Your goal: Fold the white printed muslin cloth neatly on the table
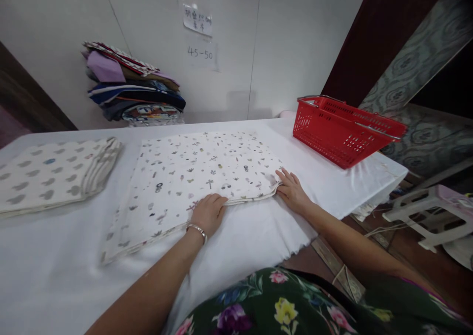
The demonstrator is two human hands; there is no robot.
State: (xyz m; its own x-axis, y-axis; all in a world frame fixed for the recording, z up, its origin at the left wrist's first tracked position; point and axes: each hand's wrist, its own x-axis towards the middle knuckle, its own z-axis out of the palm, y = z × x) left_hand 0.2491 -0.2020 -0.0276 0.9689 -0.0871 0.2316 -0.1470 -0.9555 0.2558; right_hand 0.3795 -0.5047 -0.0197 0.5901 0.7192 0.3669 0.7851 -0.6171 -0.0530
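Note:
A white cloth (192, 172) printed with small grey, plant-like and animal-like motifs lies folded in layers on the white-covered table. My left hand (209, 213), with a bracelet at the wrist, is closed on the middle of the cloth's near edge, its fingertips partly hidden. At the near right corner, my right hand (293, 191) pinches the layered edge, fingers on top and thumb by the side. Between the two hands the stacked edges of the cloth show. To the left lies another folded cloth (55, 172) with larger grey shapes.
A red plastic basket (343, 133) stands at the table's right end. Against the wall at the back left is a pile of folded fabrics (136, 91). Handwritten paper signs (198, 22) hang on the wall. A plastic stool (436, 212) is on the floor to the right.

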